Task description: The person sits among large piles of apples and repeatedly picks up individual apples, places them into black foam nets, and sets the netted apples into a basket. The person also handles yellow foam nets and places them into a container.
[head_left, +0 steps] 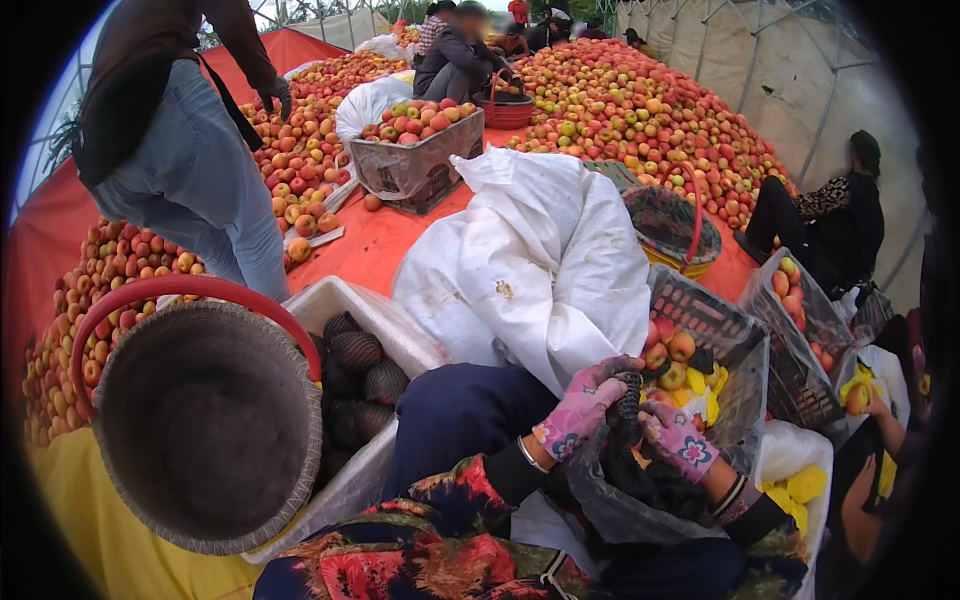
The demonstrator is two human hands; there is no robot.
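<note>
- At four o'clock from the view's middle, the left hand [588, 402], in a pink flowered glove, pinches a black foam net [627, 400] between nearly closed thumb and fingers.
- The right hand [682, 438], gloved alike, curls against the net's lower side; I cannot tell how tightly it closes.
- Good handling, I judge, means spreading the net's mouth evenly from both sides, since a one-sided tug could tear it.
- Just below, toward six o'clock from the hands, dark nets [652, 497] lie in a grey plastic bag [607, 492]; keeping the held one clear should avoid snags.
- At one o'clock from the hands, a black crate [722, 318] holds apples [680, 346] and yellow foam nets [716, 394], within easy reach.
- Farther off, around ten o'clock, a white box [392, 318] holds black-netted fruit [355, 351]; gentle placing would spare bruises.
</note>
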